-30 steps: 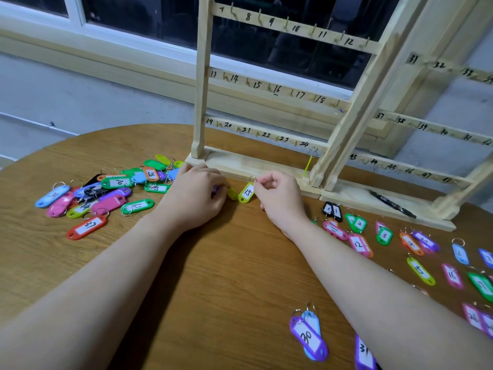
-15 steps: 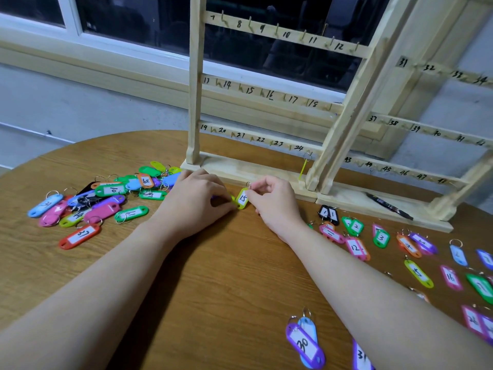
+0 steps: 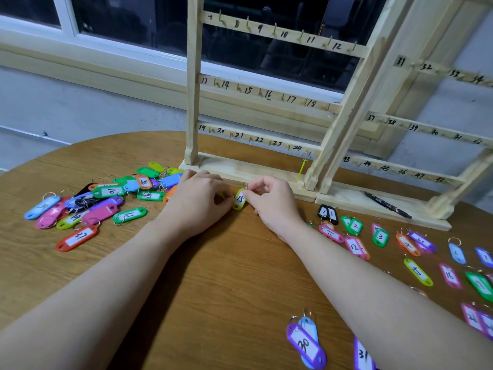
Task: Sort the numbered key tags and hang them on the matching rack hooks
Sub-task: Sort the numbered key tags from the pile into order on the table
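Note:
A yellow-green tag marked 15 [image 3: 239, 199] sits just in front of the wooden rack's base [image 3: 266, 170]. My right hand [image 3: 272, 202] pinches its upper end by the key ring. My left hand [image 3: 198, 200] has its fingers curled against the tag's left edge, and something purple and yellow shows under them; whether it holds the tag is unclear. The rack's rails carry hooks numbered 7 to 24, among them hook 15 [image 3: 248, 90]. One yellow-green tag [image 3: 302, 169] hangs under hook 24.
A heap of mixed tags [image 3: 106, 196] lies left of my hands, with red tag 37 [image 3: 77, 238] in front. Sorted tags [image 3: 378, 237] spread out at the right, purple tag 30 [image 3: 305, 343] near me. A second rack [image 3: 426, 129] and a black pen [image 3: 388, 205] stand at right.
Both hands have come closer together at tag 15, which now stands more upright between them. The view has shifted slightly.

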The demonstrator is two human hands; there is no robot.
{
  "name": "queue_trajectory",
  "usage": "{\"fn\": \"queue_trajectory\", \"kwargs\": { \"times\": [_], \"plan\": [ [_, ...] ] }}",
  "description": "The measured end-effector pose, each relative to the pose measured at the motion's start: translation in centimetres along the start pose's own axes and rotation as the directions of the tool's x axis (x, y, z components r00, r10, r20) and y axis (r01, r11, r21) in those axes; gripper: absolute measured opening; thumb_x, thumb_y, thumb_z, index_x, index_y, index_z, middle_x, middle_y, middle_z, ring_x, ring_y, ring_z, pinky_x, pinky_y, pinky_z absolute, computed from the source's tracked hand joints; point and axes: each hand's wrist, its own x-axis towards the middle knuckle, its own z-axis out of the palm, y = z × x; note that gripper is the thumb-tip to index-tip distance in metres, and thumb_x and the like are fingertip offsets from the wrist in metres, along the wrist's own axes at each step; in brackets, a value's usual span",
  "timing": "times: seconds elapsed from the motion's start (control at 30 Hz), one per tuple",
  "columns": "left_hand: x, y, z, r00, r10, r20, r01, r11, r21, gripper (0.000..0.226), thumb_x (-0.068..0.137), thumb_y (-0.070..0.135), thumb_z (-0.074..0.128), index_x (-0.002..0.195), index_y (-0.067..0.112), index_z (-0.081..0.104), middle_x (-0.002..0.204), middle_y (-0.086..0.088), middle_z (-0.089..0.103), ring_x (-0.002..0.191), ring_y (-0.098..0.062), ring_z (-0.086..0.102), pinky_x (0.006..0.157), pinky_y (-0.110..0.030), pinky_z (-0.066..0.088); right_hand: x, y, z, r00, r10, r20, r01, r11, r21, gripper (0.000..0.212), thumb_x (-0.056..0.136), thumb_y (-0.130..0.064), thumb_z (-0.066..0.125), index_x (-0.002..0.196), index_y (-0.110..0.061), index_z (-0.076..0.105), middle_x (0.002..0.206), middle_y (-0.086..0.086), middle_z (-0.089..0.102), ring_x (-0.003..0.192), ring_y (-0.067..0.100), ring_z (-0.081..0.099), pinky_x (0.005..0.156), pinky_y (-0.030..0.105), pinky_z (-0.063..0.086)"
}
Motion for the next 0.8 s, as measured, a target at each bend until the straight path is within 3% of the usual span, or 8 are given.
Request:
{"fn": "queue_trajectory", "kwargs": {
  "times": [0.13, 0.2, 0.3, 0.4, 0.57, 0.8],
  "plan": [
    [0.0, -0.1, -0.5, 0.996, -0.086, -0.037, 0.079, 0.986, -0.15, 0.009, 0.09, 0.025, 0.065, 0.082, 0.023, 0.069, 0.079, 0.007, 0.069, 0.08, -0.015, 0.062, 0.085, -0.038, 0.049, 0.1, 0.2, 0.0, 1.0, 0.011, -0.017, -0.011, 1.0, 0.028, 0.005, 0.088, -0.021, 0.075, 0.087, -0.022, 0.071, 0.092, -0.008, 0.072, 0.07, 0.011, 0.06, 0.071, 0.033, 0.055],
    [0.0, 0.1, -0.8, 0.986, -0.156, -0.055, 0.138, 0.959, -0.246, 0.01, 0.092, 0.022, 0.065, 0.083, 0.023, 0.068, 0.079, 0.01, 0.069, 0.079, -0.008, 0.064, 0.077, -0.029, 0.05, 0.1, 0.2, 0.0, 1.0, 0.011, -0.021, -0.01, 0.999, 0.034, 0.005, 0.089, -0.021, 0.075, 0.086, -0.022, 0.07, 0.092, -0.007, 0.072, 0.07, 0.012, 0.06, 0.069, 0.031, 0.052],
    [0.1, 0.2, -1.4, 0.945, -0.32, -0.072, 0.266, 0.877, -0.401, 0.013, 0.095, 0.022, 0.064, 0.083, 0.022, 0.068, 0.076, 0.015, 0.07, 0.076, 0.0, 0.065, 0.068, -0.014, 0.045, 0.1, 0.3, 0.0, 1.0, 0.014, -0.014, -0.013, 0.999, 0.041, 0.005, 0.089, -0.021, 0.075, 0.087, -0.022, 0.071, 0.092, -0.007, 0.072, 0.071, 0.012, 0.061, 0.069, 0.031, 0.053],
    [0.3, -0.2, -1.8, 0.897, -0.442, 0.006, 0.378, 0.759, -0.531, 0.015, 0.097, 0.023, 0.065, 0.084, 0.017, 0.071, 0.071, 0.005, 0.073, 0.065, -0.005, 0.069, 0.063, -0.017, 0.052, 0.1, 0.1, -0.1, 1.0, 0.02, 0.011, -0.021, 0.998, 0.063, 0.006, 0.088, -0.021, 0.076, 0.087, -0.021, 0.071, 0.091, -0.006, 0.073, 0.069, 0.01, 0.06, 0.068, 0.029, 0.051],
    [0.3, -0.3, -2.2, 0.882, -0.453, 0.129, 0.431, 0.668, -0.607, 0.02, 0.099, 0.021, 0.062, 0.084, 0.012, 0.073, 0.072, 0.0, 0.076, 0.061, -0.01, 0.067, 0.063, -0.02, 0.051, 0.0, 0.0, -0.4, 0.997, 0.035, 0.067, -0.042, 0.993, 0.113, 0.01, 0.087, -0.02, 0.079, 0.094, -0.022, 0.072, 0.09, -0.004, 0.074, 0.064, 0.005, 0.059, 0.065, 0.027, 0.049],
    [0.2, -0.2, -2.3, 0.895, -0.429, 0.126, 0.423, 0.721, -0.549, 0.018, 0.098, 0.028, 0.063, 0.085, 0.017, 0.07, 0.069, -0.001, 0.074, 0.067, -0.013, 0.071, 0.073, -0.029, 0.054, -0.1, 0.0, -0.6, 0.995, 0.039, 0.091, -0.051, 0.99, 0.13, 0.015, 0.089, -0.018, 0.078, 0.104, -0.017, 0.076, 0.094, -0.001, 0.075, 0.053, -0.007, 0.055, 0.056, 0.016, 0.042]
  ]
}}
